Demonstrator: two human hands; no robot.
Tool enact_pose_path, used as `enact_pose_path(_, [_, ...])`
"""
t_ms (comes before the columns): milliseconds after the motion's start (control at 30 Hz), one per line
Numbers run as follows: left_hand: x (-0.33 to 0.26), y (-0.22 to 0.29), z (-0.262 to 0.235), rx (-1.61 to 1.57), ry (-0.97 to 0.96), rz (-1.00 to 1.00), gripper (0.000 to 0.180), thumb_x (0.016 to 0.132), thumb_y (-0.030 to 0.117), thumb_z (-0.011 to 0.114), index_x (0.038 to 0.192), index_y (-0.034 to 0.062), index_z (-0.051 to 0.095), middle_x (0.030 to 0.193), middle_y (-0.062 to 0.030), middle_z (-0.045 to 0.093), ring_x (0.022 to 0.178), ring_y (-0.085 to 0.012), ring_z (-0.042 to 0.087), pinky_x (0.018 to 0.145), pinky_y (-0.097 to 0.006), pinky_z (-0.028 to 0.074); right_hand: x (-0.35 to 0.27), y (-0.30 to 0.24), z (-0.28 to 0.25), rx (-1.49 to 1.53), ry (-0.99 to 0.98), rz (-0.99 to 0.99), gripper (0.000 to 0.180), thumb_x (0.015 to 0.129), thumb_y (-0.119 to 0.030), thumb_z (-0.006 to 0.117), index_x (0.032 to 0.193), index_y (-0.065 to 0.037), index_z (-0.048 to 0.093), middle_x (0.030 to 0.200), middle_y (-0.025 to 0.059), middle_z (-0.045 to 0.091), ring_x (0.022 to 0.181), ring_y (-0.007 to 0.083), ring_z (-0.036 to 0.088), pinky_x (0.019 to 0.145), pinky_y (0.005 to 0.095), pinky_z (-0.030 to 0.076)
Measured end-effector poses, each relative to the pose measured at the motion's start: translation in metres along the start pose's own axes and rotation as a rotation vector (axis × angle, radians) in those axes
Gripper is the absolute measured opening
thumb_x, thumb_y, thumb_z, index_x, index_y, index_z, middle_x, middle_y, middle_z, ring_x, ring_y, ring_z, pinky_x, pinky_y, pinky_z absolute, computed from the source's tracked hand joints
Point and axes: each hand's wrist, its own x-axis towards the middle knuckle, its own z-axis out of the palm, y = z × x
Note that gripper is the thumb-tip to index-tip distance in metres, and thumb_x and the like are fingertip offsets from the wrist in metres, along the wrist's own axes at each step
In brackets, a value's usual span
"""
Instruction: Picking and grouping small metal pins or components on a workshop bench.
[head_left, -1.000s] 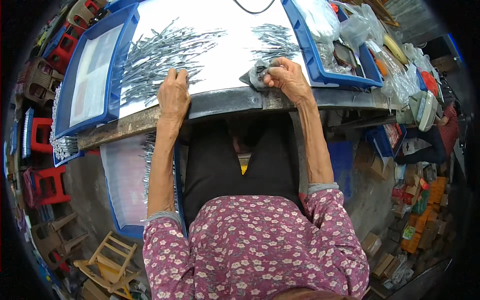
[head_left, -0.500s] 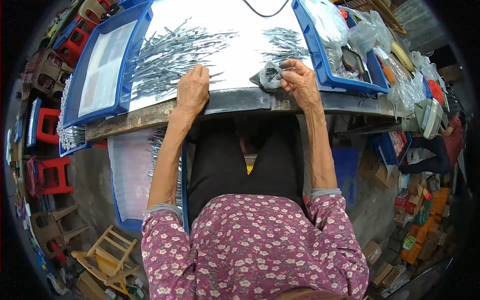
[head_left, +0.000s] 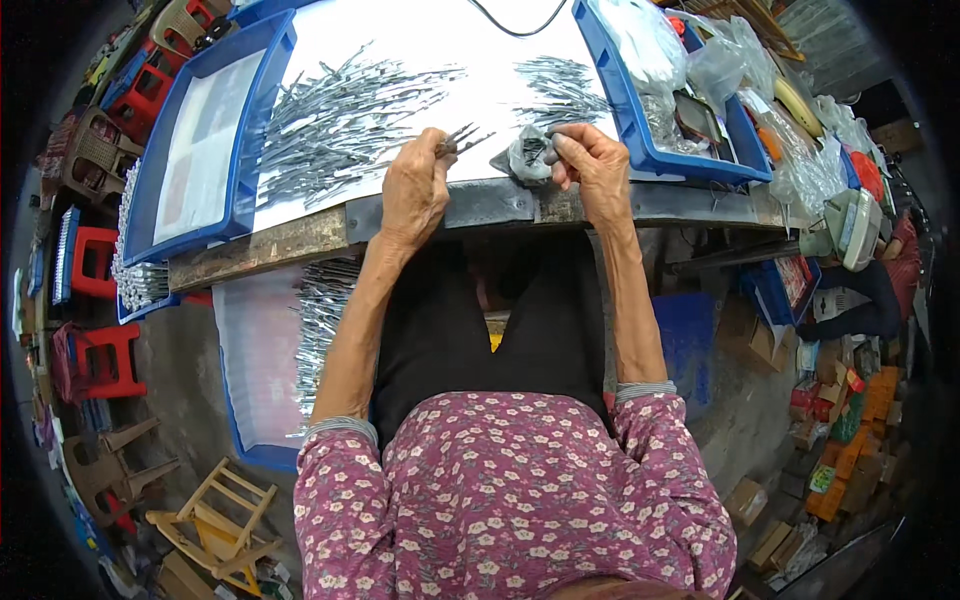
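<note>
My left hand (head_left: 416, 185) is closed around a few thin grey metal rods (head_left: 462, 136), whose ends stick out to the right past its fingertips. A small grey plastic bag (head_left: 527, 158) stands open near the table's front edge, with dark bits inside it. At the bag's right rim is my right hand (head_left: 594, 168), thumb and forefinger pinched together; what is between them is too small to make out. Beyond my left hand lies a large loose pile of similar rods (head_left: 340, 120). A smaller rod pile (head_left: 562, 88) is spread behind the bag.
Blue trays flank the white work surface: a paper-lined one (head_left: 205, 140) at left, and one filled with plastic bags (head_left: 655, 150) at right. Below the table, another blue tray (head_left: 260, 380) holds more rods. Red stools (head_left: 105, 355) stand at far left; another person (head_left: 870, 290) sits at far right.
My left hand has lifted from the large pile's edge and moved right toward the bag, now with a few rods in its fingers. My right hand has stayed by the bag's rim.
</note>
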Motion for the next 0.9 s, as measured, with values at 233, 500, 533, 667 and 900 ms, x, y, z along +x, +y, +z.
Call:
enact_pose_path(233, [-0.015, 0.041, 0.013, -0.677, -0.091, -0.378, 0.014, 0.08, 0.004, 0.053, 0.09, -0.0044, 0.057, 0.07, -0.0012, 0.055, 0.066, -0.0074, 0.047, 0.061, -0.022, 0.04, -0.006, 0.0, 0.008, 0.108, -0.003, -0.029, 0.015, 0.084, -0.011, 0.056, 0.091, 0.002, 0.059, 0.068, 0.0047, 0.058, 0.056, 0.0068, 0.052, 0.049, 0.0164, 0.04])
enact_pose_path(500, [-0.027, 0.055, 0.018, -0.766, -0.165, -0.456, 0.012, 0.077, 0.006, 0.059, 0.086, -0.0027, 0.058, 0.069, 0.0019, 0.052, 0.064, -0.004, 0.045, 0.058, -0.019, 0.038, -0.013, -0.005, 0.012, 0.354, -0.106, 0.0, 0.014, 0.086, -0.011, 0.052, 0.093, 0.001, 0.056, 0.076, 0.0092, 0.06, 0.059, 0.0082, 0.054, 0.051, 0.0171, 0.042])
enact_pose_path(533, [-0.028, 0.055, 0.018, -0.768, -0.168, -0.456, 0.012, 0.077, 0.006, 0.059, 0.086, -0.0027, 0.058, 0.069, 0.0019, 0.052, 0.064, -0.004, 0.045, 0.058, -0.019, 0.038, -0.015, -0.006, 0.013, 0.401, -0.122, 0.014, 0.014, 0.087, -0.011, 0.051, 0.093, 0.001, 0.055, 0.078, 0.0099, 0.06, 0.059, 0.0083, 0.054, 0.051, 0.0172, 0.042])
enact_pose_path(667, [-0.031, 0.053, 0.021, -0.776, -0.158, -0.455, 0.013, 0.077, 0.007, 0.061, 0.085, -0.0022, 0.057, 0.068, 0.0019, 0.052, 0.061, -0.0042, 0.044, 0.056, -0.019, 0.038, -0.018, -0.008, 0.013, 0.432, -0.13, 0.008, 0.014, 0.087, -0.011, 0.051, 0.092, 0.001, 0.054, 0.079, 0.0101, 0.06, 0.06, 0.0083, 0.053, 0.051, 0.0174, 0.041])
enact_pose_path(900, [-0.033, 0.055, 0.021, -0.753, -0.132, -0.443, 0.012, 0.077, 0.007, 0.061, 0.083, -0.0018, 0.057, 0.066, 0.0021, 0.051, 0.061, -0.0043, 0.045, 0.055, -0.019, 0.038, -0.02, -0.007, 0.016, 0.392, -0.098, 0.005, 0.013, 0.087, -0.011, 0.051, 0.09, 0.002, 0.055, 0.077, 0.0081, 0.059, 0.06, 0.0076, 0.052, 0.05, 0.0172, 0.04])
